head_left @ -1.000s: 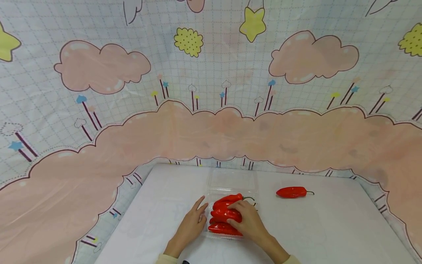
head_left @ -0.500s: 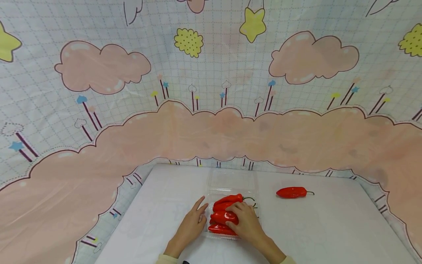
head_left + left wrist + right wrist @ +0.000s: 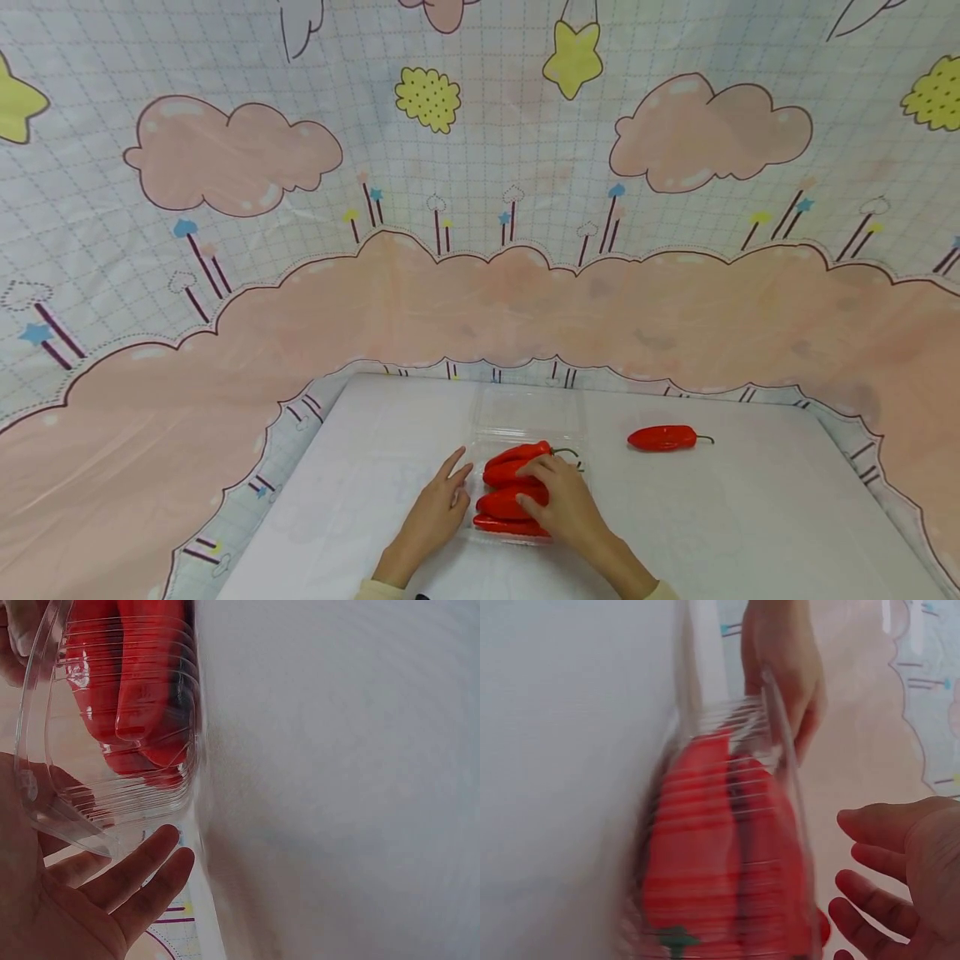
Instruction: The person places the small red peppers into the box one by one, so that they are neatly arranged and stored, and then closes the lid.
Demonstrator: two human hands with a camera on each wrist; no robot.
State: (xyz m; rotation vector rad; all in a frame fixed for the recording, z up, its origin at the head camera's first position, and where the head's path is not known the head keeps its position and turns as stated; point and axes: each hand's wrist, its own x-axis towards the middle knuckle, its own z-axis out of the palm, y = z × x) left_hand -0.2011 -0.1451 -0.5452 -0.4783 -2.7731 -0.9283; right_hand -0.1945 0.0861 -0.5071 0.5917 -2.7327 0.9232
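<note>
A clear plastic clamshell box (image 3: 529, 410) stands on the table with its lid folded back and several glossy red chili peppers (image 3: 498, 503) lying side by side in its base. At the box's left side is my left hand (image 3: 437, 507), its fingers spread and straight. In the left wrist view, that hand (image 3: 90, 907) lies along the clear end wall (image 3: 124, 799). My right hand (image 3: 564, 502) reaches over the peppers from the right, fingertips on or just above them. The right wrist view shows its bent fingers (image 3: 877, 900) apart, with no pepper between them; contact is unclear.
One more red chili pepper (image 3: 663, 438), stem pointing right, lies on the white table (image 3: 720, 517) to the right of the box. A printed curtain (image 3: 480, 308) with clouds and stars hangs behind and around the table.
My right hand shifts slightly left, then back right over the box. The pepper under it has moved a little toward the front. My left hand stays in place.
</note>
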